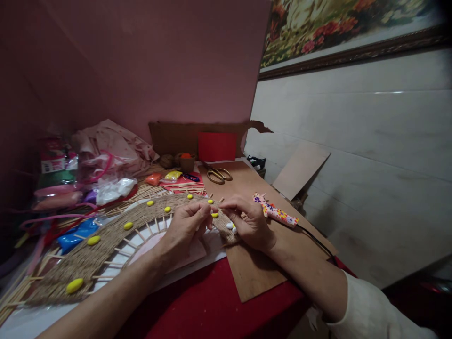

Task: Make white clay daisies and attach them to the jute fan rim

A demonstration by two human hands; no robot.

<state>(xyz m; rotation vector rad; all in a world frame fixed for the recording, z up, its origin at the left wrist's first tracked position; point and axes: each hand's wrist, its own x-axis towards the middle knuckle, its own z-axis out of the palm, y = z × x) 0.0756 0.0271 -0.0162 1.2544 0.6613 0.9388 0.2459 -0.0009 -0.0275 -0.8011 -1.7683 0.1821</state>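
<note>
Two curled hands (185, 220) (254, 227) over twine arch (109, 235)

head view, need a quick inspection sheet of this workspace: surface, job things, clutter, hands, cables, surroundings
Surface: red tabletop in front; brown board at right.
Job's things: curved twine band carrying yellow ovals; white ovals near its right end.
Clutter: plastic packets at left; gold-handled scissors behind.
Hands: left hand and right hand close together over the band; anything held is too small to tell.
Cables: black cable from the flower-patterned tool, toward the board's right edge.
Surroundings: pink wall; pale wall with framed picture.
</note>
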